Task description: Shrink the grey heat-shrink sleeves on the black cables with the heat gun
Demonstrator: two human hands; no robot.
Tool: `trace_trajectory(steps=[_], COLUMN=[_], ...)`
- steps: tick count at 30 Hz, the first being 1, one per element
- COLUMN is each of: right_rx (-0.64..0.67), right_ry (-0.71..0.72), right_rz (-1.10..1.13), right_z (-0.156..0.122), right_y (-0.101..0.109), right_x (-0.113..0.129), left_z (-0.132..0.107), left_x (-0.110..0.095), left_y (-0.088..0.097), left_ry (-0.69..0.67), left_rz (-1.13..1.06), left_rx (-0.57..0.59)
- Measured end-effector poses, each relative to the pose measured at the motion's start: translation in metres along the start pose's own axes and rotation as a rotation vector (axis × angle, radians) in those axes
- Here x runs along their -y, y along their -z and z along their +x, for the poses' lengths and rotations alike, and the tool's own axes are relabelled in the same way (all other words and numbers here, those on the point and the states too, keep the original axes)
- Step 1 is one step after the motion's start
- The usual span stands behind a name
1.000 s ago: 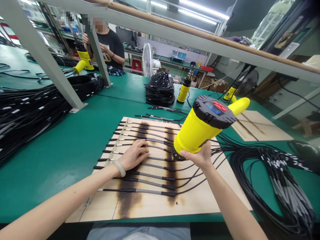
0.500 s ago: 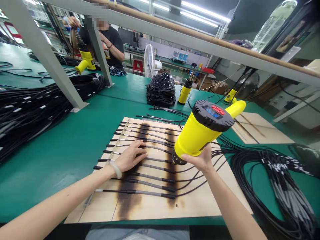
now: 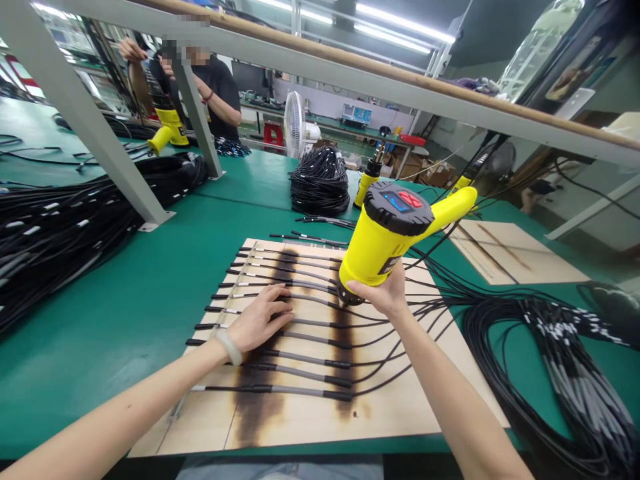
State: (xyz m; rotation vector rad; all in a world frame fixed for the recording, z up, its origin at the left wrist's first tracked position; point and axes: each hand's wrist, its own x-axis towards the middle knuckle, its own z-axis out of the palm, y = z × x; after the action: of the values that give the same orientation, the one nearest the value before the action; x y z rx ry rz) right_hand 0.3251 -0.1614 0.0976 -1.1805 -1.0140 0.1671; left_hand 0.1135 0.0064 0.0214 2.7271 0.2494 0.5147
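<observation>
Above the board [image 3: 400, 417], the right hand [image 3: 386, 295] grips a heat gun [image 3: 373, 247] while the left hand [image 3: 257, 321] rests unclenched across cables [image 3: 307, 358].

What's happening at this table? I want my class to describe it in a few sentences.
A person's right hand holds a yellow heat gun, its nozzle angled down towards a row of black-and-grey cables on a wooden board. The left hand lies palm down over the same row. Dark scorch marks show on the board. A looped bundle lies to its right, and a co-worker stands across the table.
</observation>
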Motion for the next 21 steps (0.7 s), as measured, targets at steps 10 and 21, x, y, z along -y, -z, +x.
trace_trajectory(steps=[10,21], right_rx=[0.035,0.061], right_ry=[-0.025,-0.029], right_rz=[0.007,-0.037], right_z=[-0.001,-0.022], right_y=[0.003,0.016], right_x=[0.005,0.018], left_z=[0.000,-0.001], left_x=[-0.005,-0.010], left_y=[-0.004,-0.008], left_ry=[-0.040,-0.066], left_rz=[-0.001,-0.034], left_rx=[0.006,0.027])
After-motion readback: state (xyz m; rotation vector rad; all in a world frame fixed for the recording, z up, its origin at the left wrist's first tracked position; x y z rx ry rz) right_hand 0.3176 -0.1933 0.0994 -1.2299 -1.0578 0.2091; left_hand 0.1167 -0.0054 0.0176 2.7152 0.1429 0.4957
